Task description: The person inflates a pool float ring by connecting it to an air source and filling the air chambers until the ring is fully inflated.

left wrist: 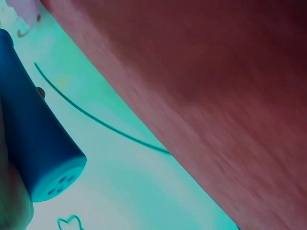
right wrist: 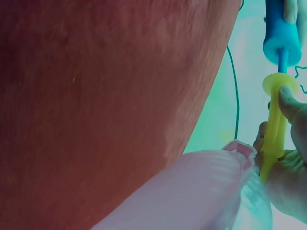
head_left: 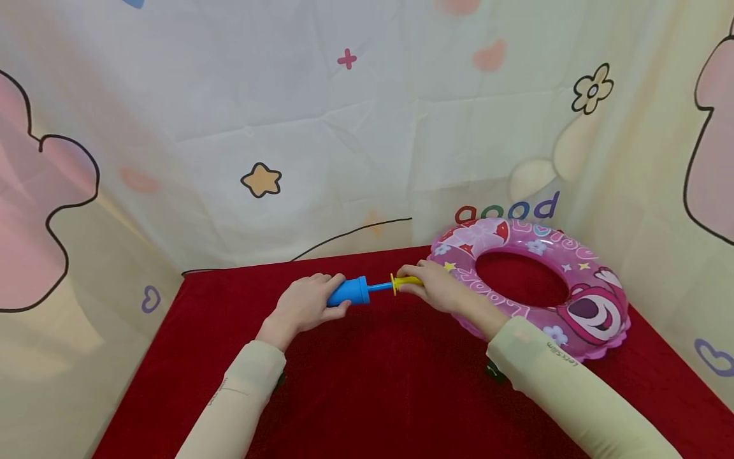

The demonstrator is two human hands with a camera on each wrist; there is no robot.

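Note:
A hand air pump with a blue barrel [head_left: 351, 291], a thin blue rod [head_left: 380, 287] and a yellow end piece [head_left: 401, 282] is held level above the red cloth. My left hand [head_left: 306, 299] grips the barrel, whose far end shows small holes in the left wrist view. My right hand [head_left: 434, 284] holds the yellow end piece, its thumb lying along it in the right wrist view. A short stretch of rod shows between barrel and yellow flange. Just behind and right of my right hand lies an inflated pink swim ring [head_left: 596, 319] with printed cartoon figures.
A red cloth [head_left: 367, 395] covers the table. Printed fabric [head_left: 344, 159] hangs along the back and both sides. Small dark objects [head_left: 496, 372] peek out beside the right sleeve, too hidden to identify.

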